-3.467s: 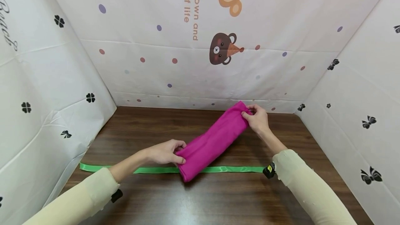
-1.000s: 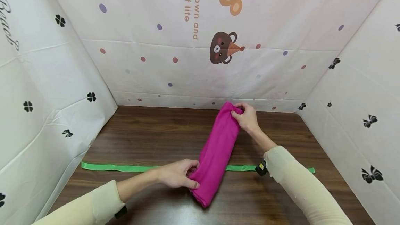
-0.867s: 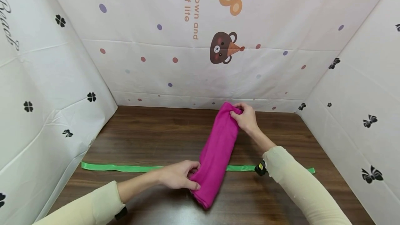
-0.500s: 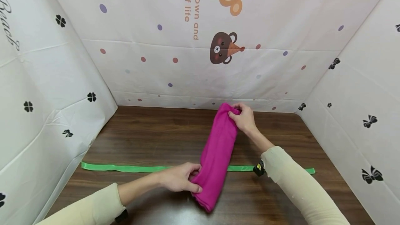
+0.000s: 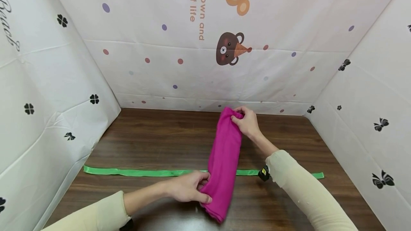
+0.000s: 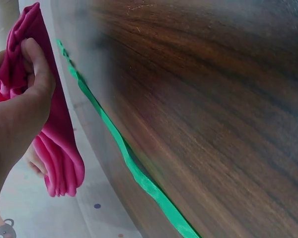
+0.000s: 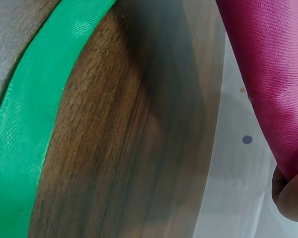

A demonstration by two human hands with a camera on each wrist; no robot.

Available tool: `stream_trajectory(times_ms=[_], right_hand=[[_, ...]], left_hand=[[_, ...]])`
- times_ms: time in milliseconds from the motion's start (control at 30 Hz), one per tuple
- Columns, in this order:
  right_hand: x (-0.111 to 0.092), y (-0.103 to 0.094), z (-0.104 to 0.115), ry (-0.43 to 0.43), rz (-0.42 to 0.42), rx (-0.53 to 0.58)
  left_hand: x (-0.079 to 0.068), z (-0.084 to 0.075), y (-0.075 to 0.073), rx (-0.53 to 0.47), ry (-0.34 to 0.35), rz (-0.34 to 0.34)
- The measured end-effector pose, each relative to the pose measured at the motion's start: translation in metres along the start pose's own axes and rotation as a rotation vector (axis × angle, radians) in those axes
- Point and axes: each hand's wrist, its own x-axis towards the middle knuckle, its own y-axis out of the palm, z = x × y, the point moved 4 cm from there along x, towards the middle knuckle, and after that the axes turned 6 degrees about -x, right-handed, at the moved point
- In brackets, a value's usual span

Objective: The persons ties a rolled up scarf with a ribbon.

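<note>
A folded magenta cloth [image 5: 223, 159] hangs lengthwise between my hands, above the wooden table and across a green ribbon [image 5: 135, 172]. At its near end, my left hand [image 5: 187, 187] pinches the left edge between thumb and fingers. The far end is gripped at its right corner by my right hand [image 5: 247, 121]. In the left wrist view the cloth [image 6: 59, 119] shows several stacked folds and is off the table. Beneath the cloth, the middle of the ribbon is hidden in the head view. The right wrist view shows the right thumb [image 7: 294, 201] at the cloth's corner.
The brown wooden table [image 5: 154, 134] is bounded by a white printed backdrop [image 5: 144, 77] behind, a left sheet [image 5: 57, 81] and a right sheet [image 5: 359, 92]. The ribbon runs left to right, partly covered by the right sleeve [image 5: 305, 188].
Both hands have turned the cloth from a slant to nearly straight away from me. The left hand moved right and nearer, the right hand moved left. More of the ribbon's right end shows.
</note>
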Motion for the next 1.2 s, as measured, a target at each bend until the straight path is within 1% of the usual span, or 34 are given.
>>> stream_trajectory(times_ms=[133, 267, 367, 500, 667, 833, 900, 1133, 1200], right_hand=[[-0.001, 0.003, 0.001, 0.002, 0.006, -0.012], [-0.002, 0.006, 0.002, 0.003, 0.013, -0.021], [-0.003, 0.009, 0.002, 0.001, 0.027, -0.023], [-0.005, 0.012, 0.002, 0.004, 0.047, -0.014], [-0.007, 0.016, 0.001, 0.009, 0.067, -0.020], [-0.007, 0.020, 0.001, -0.005, 0.077, -0.022], [-0.008, 0.022, 0.001, -0.015, 0.081, -0.027], [-0.010, 0.028, 0.003, -0.034, 0.107, -0.032], [-0.011, 0.030, 0.003, -0.036, 0.111, -0.037]], left_hand=[[-0.001, 0.000, 0.001, -0.022, -0.001, 0.015], [-0.002, 0.002, 0.005, -0.096, 0.003, 0.029], [-0.002, 0.003, 0.008, -0.131, 0.004, 0.033], [-0.002, 0.006, 0.011, -0.134, 0.008, 0.028], [-0.004, 0.009, 0.016, -0.190, 0.002, 0.028], [-0.005, 0.009, 0.019, -0.209, 0.008, 0.027], [-0.005, 0.009, 0.020, -0.210, 0.013, 0.032], [-0.006, 0.014, 0.024, -0.267, 0.006, 0.054], [-0.006, 0.014, 0.025, -0.267, 0.007, 0.053]])
